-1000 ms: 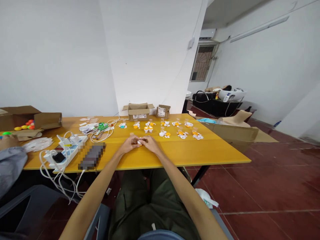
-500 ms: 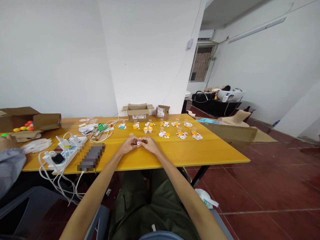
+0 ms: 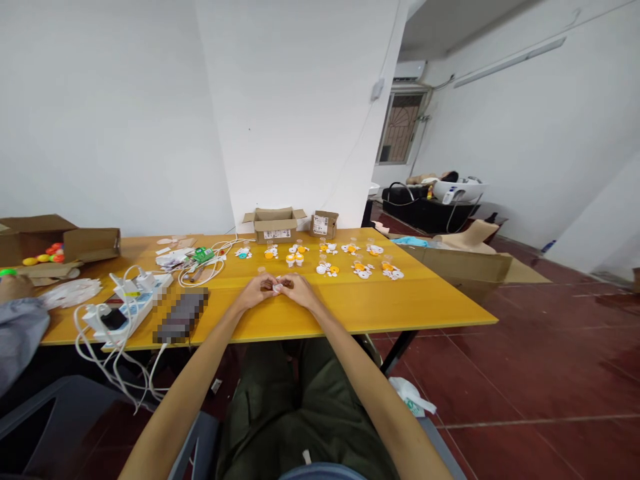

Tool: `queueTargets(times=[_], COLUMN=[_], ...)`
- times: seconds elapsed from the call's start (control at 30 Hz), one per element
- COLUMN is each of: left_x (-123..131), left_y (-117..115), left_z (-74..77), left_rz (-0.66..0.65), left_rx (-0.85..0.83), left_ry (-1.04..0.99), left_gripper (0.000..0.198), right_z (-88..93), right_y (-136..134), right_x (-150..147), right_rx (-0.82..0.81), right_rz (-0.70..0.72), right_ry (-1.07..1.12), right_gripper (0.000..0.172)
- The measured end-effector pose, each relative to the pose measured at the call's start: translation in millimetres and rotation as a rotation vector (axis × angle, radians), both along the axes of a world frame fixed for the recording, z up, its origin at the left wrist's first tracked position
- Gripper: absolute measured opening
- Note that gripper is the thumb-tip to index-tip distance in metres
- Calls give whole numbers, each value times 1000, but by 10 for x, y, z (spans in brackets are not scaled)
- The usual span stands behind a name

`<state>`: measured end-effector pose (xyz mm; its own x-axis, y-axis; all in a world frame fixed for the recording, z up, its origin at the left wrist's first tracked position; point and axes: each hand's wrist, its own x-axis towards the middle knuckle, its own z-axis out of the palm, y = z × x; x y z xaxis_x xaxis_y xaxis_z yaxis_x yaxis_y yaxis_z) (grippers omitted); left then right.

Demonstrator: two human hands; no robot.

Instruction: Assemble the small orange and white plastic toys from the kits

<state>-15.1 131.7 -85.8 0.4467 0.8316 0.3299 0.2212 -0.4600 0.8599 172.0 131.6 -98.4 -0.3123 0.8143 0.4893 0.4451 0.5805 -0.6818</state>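
Observation:
Close together over the yellow table, my left hand [image 3: 255,293] and my right hand [image 3: 299,292] pinch a small white plastic piece [image 3: 277,288] between their fingertips. Its exact shape is mostly hidden by the fingers. Just beyond my hands stand orange-and-white assembled pieces [image 3: 295,259]. Small clusters of white discs [image 3: 321,269] and orange discs [image 3: 359,266] lie in rows to the right and behind. A teal-and-white cluster [image 3: 244,253] sits at the back left, and a clear cup [image 3: 261,271] is near my left fingers.
Two cardboard boxes, one open [image 3: 277,227] and one smaller [image 3: 324,225], stand at the table's back. Left are a pixelated dark device [image 3: 181,316], a white power strip [image 3: 143,307], tangled cables and a box of coloured balls [image 3: 45,257]. A co-worker's sleeve [image 3: 20,337] shows far left.
My fingers have shifted slightly around the white piece, and less of it shows now. At far left the co-worker's hand has moved a little. The view has shifted slightly.

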Motion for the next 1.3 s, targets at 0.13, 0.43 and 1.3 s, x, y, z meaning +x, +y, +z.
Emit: queueTargets(times=[0.13,0.43,1.3], left_x=[-3,-8,-10], left_y=[-1,13,23], left_z=[4,-6,-45], left_rz=[4,4,33], left_rx=[5,11,-8], left_ry=[10,6,8], left_gripper=[28,27,29], right_z=[-6,28,-23], right_y=[0,-28,48], right_x=[-2,-12,12], right_rx=[11,6,-7], right_rz=[-9,-19,-94], right_ry=[-11,-29,40], right_gripper=[11,11,10])
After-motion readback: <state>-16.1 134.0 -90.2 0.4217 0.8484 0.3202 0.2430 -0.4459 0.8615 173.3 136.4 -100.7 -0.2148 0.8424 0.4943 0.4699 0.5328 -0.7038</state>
